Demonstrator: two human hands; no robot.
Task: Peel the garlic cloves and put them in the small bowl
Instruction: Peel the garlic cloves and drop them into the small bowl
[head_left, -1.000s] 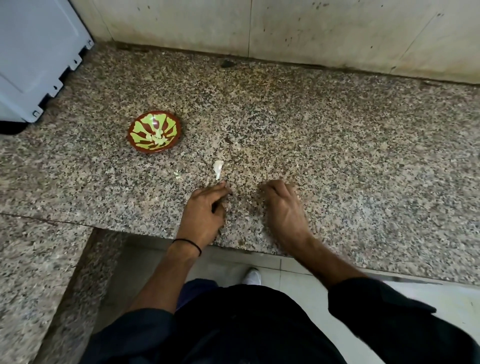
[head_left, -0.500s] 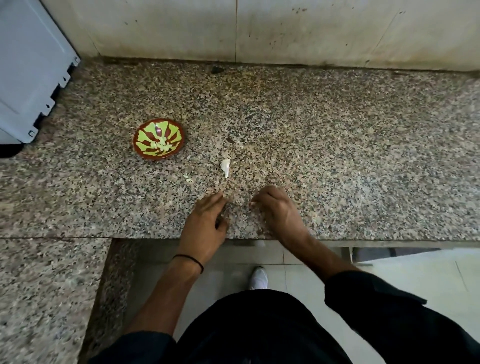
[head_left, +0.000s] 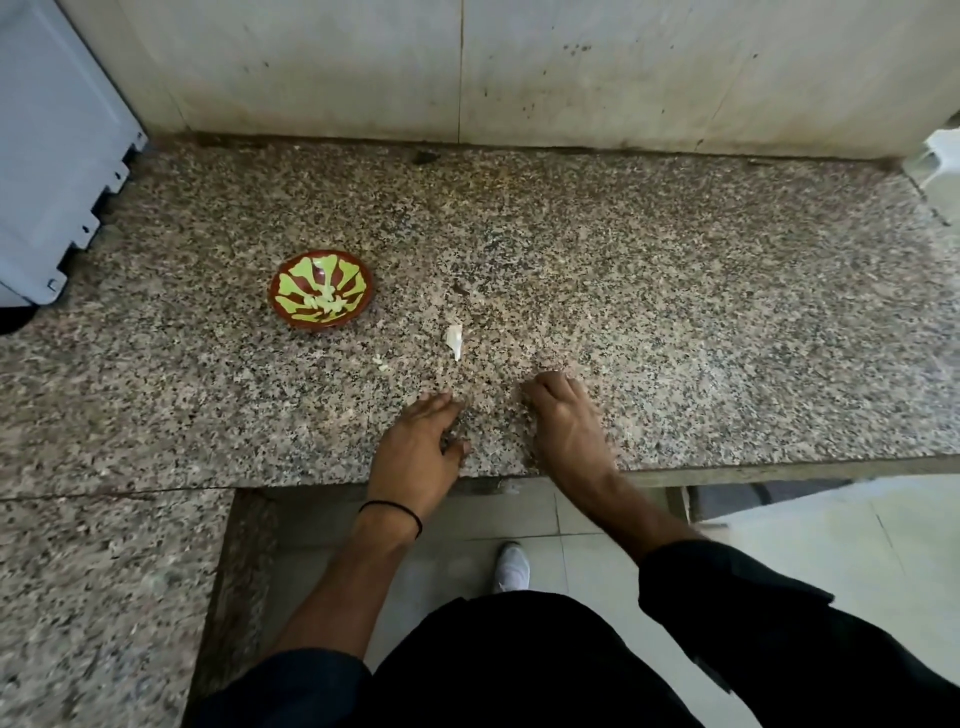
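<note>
A speckled granite desk (head_left: 675, 291) ran below a stained pale wall (head_left: 571, 67). A blue-grey panel (head_left: 52, 145) leaned in at the left, and something white (head_left: 943, 156) (cut off by the frame) sat at the far right. A white shoe (head_left: 511, 567) stood on the tiled floor (head_left: 597, 551).

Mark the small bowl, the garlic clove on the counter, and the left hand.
small bowl (head_left: 318, 323), head view, near outer wall.
garlic clove (head_left: 454, 336), head view, its middle.
left hand (head_left: 413, 454), head view, back of hand.
</note>
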